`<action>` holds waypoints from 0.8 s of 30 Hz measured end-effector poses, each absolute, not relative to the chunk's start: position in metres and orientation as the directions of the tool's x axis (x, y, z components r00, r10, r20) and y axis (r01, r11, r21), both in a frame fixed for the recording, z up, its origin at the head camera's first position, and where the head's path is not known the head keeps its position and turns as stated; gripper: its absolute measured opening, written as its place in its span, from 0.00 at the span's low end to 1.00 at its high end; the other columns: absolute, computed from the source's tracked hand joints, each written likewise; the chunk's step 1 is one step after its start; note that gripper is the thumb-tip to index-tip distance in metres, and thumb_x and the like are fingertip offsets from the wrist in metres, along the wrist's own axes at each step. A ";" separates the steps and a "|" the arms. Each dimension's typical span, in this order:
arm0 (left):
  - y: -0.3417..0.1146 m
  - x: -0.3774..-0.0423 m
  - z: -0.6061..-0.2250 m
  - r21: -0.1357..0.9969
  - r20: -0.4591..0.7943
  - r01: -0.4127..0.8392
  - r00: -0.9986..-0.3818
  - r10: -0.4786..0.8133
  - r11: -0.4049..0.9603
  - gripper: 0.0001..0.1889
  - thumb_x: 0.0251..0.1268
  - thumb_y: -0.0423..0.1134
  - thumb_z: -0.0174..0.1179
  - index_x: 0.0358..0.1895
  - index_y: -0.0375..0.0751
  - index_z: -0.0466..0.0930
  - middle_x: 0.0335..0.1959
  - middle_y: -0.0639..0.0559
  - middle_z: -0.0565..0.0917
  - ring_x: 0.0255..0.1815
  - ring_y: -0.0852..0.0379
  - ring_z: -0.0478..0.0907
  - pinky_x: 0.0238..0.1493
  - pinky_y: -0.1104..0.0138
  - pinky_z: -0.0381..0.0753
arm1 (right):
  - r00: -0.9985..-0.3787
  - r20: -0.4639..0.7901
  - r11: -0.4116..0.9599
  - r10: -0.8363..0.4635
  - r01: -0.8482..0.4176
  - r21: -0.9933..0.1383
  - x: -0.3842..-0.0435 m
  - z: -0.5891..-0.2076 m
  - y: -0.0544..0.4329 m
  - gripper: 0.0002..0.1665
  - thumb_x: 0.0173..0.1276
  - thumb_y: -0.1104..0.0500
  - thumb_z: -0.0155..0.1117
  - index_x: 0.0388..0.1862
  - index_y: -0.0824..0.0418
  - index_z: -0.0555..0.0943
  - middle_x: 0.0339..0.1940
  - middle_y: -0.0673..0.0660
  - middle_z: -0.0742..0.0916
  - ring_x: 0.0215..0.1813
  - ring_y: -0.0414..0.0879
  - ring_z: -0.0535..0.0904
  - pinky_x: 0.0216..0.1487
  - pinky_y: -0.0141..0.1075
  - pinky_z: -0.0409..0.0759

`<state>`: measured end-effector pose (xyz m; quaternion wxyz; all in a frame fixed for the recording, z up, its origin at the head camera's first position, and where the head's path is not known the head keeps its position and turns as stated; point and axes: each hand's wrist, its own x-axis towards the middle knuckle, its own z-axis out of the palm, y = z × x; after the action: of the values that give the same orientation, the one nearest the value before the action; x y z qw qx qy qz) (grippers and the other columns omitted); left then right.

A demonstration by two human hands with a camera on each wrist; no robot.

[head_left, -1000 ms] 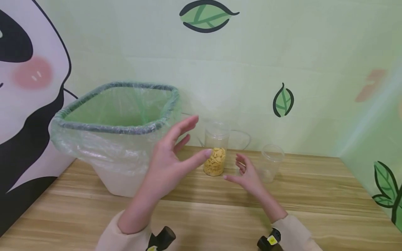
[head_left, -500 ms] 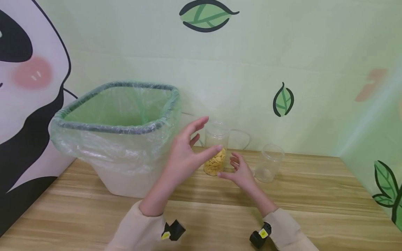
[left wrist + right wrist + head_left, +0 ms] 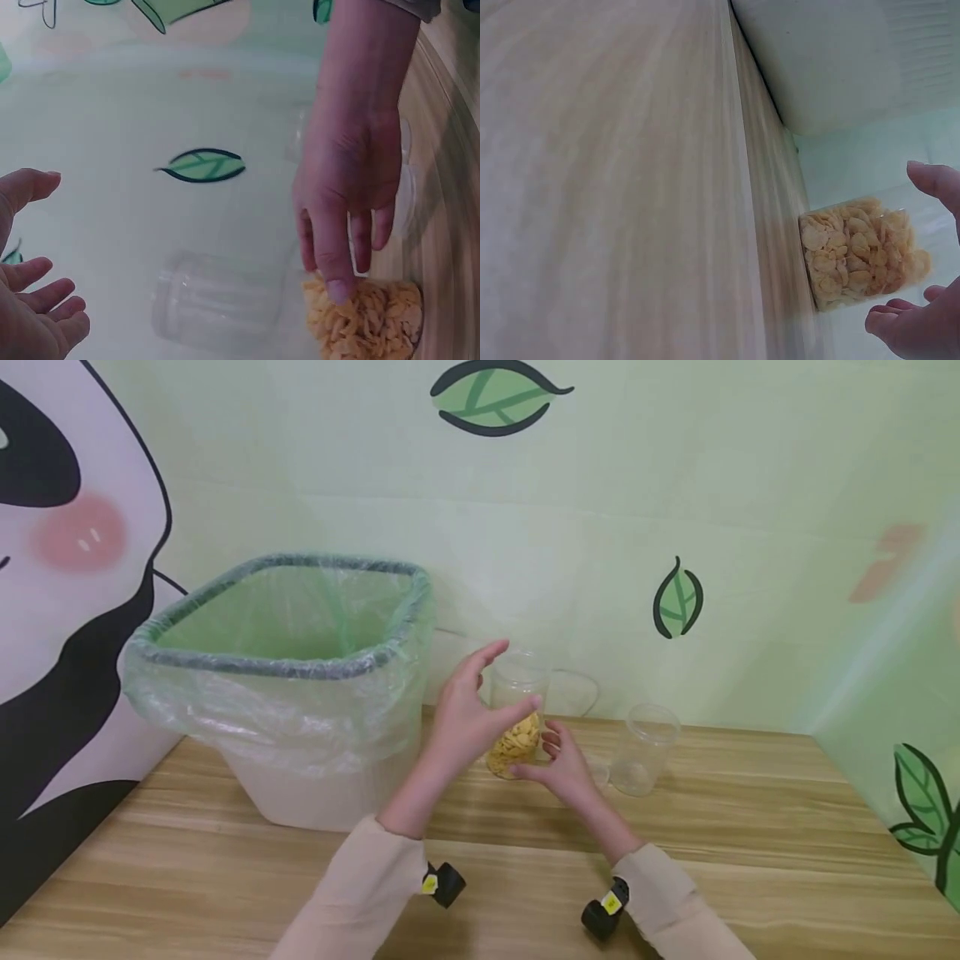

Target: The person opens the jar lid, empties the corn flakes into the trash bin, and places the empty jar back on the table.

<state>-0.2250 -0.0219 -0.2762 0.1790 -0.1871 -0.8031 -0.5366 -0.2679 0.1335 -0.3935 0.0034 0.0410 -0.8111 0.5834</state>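
A clear plastic jar (image 3: 517, 681) stands upright on the wooden table, its lower part filled with yellow corn flakes (image 3: 859, 255). To its left, my left hand (image 3: 468, 718) is spread, thumb and fingers apart, overlapping the jar in the head view. My right hand (image 3: 566, 768) reaches in from the right, low beside the flakes, with thumb and fingers parted around that side. In the right wrist view a gap shows between the right thumb and fingers (image 3: 900, 326). The left wrist view has the right hand's fingertips overlapping the flakes, while the left hand (image 3: 34, 300) stays apart from the jar.
A large bin (image 3: 262, 793) with a green plastic liner (image 3: 277, 710) stands at the left. To the right of the jar is a second clear container (image 3: 645, 752), with a small clear round piece (image 3: 598, 774) beside it. A printed backdrop (image 3: 750, 635) rises behind the table (image 3: 525, 893).
Both hands have closed in on the jar, the left moving right and the right moving left. The jar, the bin and the second container have not moved.
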 end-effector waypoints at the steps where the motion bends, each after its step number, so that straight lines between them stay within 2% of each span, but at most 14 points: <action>1: -0.021 -0.229 -0.278 0.796 0.480 0.481 -0.871 0.102 0.367 0.37 0.48 0.43 0.69 0.64 0.42 0.64 0.65 0.49 0.66 0.66 0.51 0.60 0.64 0.57 0.61 | -0.997 0.054 0.317 -0.060 -0.070 -0.946 -0.269 -0.394 0.133 0.54 0.48 0.62 0.73 0.69 0.66 0.52 0.66 0.71 0.62 0.67 0.65 0.58 0.62 0.51 0.64; 9: -0.017 -0.256 -0.290 0.811 0.416 0.405 -0.907 0.069 0.422 0.39 0.47 0.43 0.69 0.65 0.41 0.62 0.65 0.46 0.65 0.66 0.49 0.60 0.63 0.52 0.61 | -0.997 0.076 0.329 -0.028 -0.081 -0.941 -0.279 -0.396 0.128 0.49 0.48 0.61 0.74 0.65 0.66 0.58 0.65 0.69 0.65 0.66 0.64 0.60 0.62 0.49 0.65; 16: -0.013 -0.273 -0.300 0.830 0.352 0.346 -0.933 0.070 0.437 0.39 0.48 0.43 0.68 0.66 0.41 0.60 0.66 0.44 0.63 0.64 0.47 0.61 0.60 0.50 0.64 | -0.998 0.060 0.321 0.028 -0.048 -0.946 -0.282 -0.395 0.126 0.51 0.49 0.59 0.73 0.68 0.65 0.56 0.66 0.65 0.65 0.67 0.60 0.60 0.60 0.47 0.68; 24: -0.006 -0.284 -0.305 0.836 0.325 0.302 -0.945 0.030 0.459 0.39 0.49 0.44 0.67 0.66 0.41 0.60 0.65 0.43 0.64 0.61 0.44 0.64 0.55 0.50 0.69 | -0.996 0.084 0.285 0.027 -0.073 -0.956 -0.286 -0.396 0.127 0.50 0.50 0.60 0.73 0.68 0.65 0.56 0.67 0.65 0.65 0.66 0.59 0.61 0.61 0.46 0.67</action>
<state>-0.2836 -0.0059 -0.3049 0.1330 -0.0986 -0.8436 -0.5108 -0.2861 0.1269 -0.3956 0.0419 0.0145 -0.8005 0.5978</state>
